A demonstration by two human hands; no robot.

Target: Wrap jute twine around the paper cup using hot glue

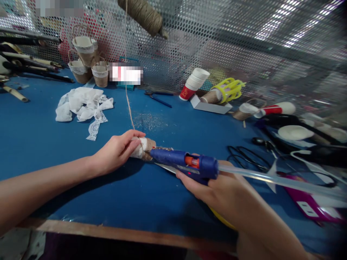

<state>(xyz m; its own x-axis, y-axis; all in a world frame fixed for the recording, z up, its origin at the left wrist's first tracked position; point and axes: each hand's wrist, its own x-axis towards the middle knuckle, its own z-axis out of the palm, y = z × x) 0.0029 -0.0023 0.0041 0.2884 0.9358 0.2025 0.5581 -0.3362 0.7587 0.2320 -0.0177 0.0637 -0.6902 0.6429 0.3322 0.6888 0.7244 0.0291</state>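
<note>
My left hand (pixel 116 151) is closed around a small paper cup (pixel 138 148) that lies on its side, partly wrapped in brown twine. A strand of twine (pixel 129 108) runs down to the cup from a large spool (pixel 143 16) hung above. In my right hand (pixel 214 187) is a blue hot glue gun (pixel 187 162), its nozzle at the wrapped part of the cup. A long clear glue stick (pixel 260 176) sticks out of the gun's back. Beneath the gun lie scissors, with a blade (pixel 166 168) and part of a yellow handle (pixel 222 218) showing.
White lace (pixel 81 104) lies in a heap at left, before several twine-wrapped cups with handles (pixel 86 50). Blue pliers (pixel 159 99), stacked paper cups (pixel 193 85) and a yellow tape holder (pixel 227 90) stand along the mesh wall. Black cable (pixel 246 159) and a purple power strip (pixel 309 202) are at right.
</note>
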